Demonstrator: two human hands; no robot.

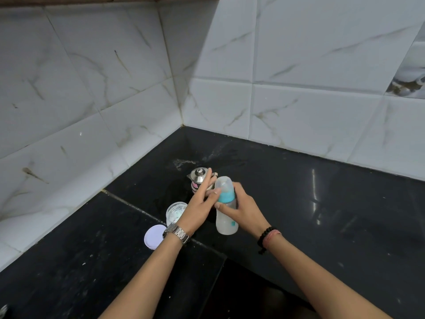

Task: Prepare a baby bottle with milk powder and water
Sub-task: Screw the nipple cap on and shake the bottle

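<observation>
A baby bottle (226,223) with cloudy white liquid, a blue collar and a clear cap stands upright on the black counter (322,215). My right hand (243,212) is wrapped around its body. My left hand (200,203) reaches in from the left with straight fingers, its fingertips touching the cap and collar. Behind the left hand stands a small steel jug (199,178) with a lid. An open round container (176,211) of white powder sits to the left of the bottle, and its white lid (153,236) lies flat in front of it.
White marble-look tiled walls (115,100) meet in a corner behind the counter. Some spilled water (184,162) glistens on the counter behind the jug. The counter's front edge steps in near the bottom middle.
</observation>
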